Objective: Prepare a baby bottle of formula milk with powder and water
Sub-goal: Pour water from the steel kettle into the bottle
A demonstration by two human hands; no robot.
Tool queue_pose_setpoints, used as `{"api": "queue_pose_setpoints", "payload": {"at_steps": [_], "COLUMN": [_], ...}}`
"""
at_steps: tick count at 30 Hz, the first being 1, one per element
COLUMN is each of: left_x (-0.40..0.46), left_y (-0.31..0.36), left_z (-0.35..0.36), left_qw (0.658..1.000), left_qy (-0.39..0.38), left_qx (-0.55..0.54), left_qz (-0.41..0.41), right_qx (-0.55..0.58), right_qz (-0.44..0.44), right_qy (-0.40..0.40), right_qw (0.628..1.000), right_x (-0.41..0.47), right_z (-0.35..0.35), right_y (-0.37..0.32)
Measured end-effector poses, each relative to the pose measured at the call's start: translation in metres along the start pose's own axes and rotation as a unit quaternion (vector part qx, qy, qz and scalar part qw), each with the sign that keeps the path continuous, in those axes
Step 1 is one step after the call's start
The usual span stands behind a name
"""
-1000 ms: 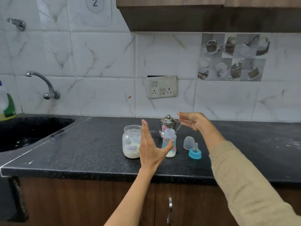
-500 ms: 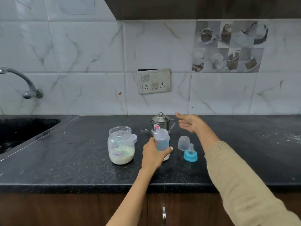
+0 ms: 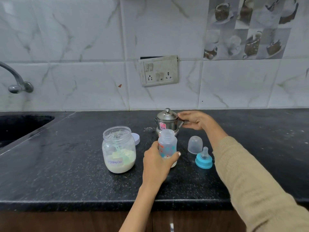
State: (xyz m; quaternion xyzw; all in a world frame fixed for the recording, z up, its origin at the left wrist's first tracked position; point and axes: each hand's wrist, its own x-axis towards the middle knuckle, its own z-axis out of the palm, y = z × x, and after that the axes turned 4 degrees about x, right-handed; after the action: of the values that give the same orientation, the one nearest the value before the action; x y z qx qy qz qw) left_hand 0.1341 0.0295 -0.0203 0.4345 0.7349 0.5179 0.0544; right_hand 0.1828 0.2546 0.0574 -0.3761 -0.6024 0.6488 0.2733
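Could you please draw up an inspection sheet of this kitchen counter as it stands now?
Surface: black counter, faint white specks.
Job's things: open bottle upright, powder at its bottom; open jar marked formula, scoop inside; steel pot, lidded, behind the bottle; teat ring and clear cap standing apart right of the bottle.
Clutter: jar lid behind the jar.
Hands: left hand grips the bottle; right hand at the pot's handle.
Cables: nothing seen.
Surroundings: sink and tap left; switchboard on tiled wall.

One head-worn view looks forward and down across the black counter from its front edge. It faces the tiled wall close behind the back edge.
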Motion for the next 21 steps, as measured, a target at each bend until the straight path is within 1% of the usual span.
{"api": "queue_pose_setpoints", "payload": {"at_steps": [4,9,18,21], "left_x": [-0.003,-0.003,-0.003,-0.003], "left_y": [-0.001,-0.002,-0.003,-0.004], "left_z": [-0.001,-0.002,-0.001,-0.001], "left_qw": [1.0,1.0,1.0,1.0], "left_qy": [0.003,0.009,0.017,0.018], "left_qx": [0.0,-0.006,0.002,-0.001], "left_qz": [-0.002,-0.005,-0.006,-0.008], "right_qx": [-0.016,-0.028,-0.097,-0.112], "right_qz": [-0.001,-0.04,-0.147,-0.164], "right_qy": [-0.017,-0.024,0.02,0.023], "right_qw": [1.0,0.999,0.984,0.98], "right_x": [-0.002,-0.002,-0.002,-0.003], "right_z": [-0.004,-0.006,-0.006,-0.006], "right_y": [0.001,0.003,0.015,0.017]}}
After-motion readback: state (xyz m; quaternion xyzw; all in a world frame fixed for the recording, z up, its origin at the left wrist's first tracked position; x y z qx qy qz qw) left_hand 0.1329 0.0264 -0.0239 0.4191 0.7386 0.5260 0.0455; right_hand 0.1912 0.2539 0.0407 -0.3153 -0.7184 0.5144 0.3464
